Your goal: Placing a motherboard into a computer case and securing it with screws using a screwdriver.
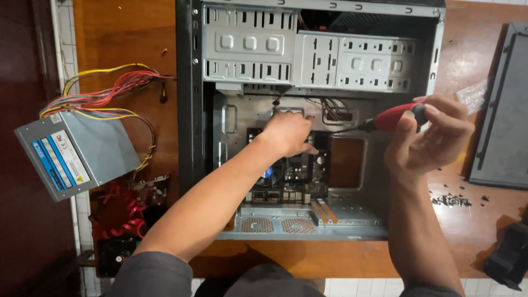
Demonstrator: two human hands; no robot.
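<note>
Spread on the orange-brown wooden table (126, 44), the open grey metal computer case (190, 110) holds a dark green motherboard (300, 176) where I see my left hand (287, 133) pressing loosely curled, while my right hand (434, 137) grips a red-handled screwdriver (391, 117), its shaft pointing left toward that left hand

One open computer case (192, 110), one motherboard (300, 176) inside it, one red-handled screwdriver (391, 117), one grey power supply (77, 154), one side panel (503, 121), one pile of small screws (451, 201), two hands.

Screwdriver (393, 117) tip and motherboard (297, 170) top, both hidden behind left hand (287, 133)
</note>
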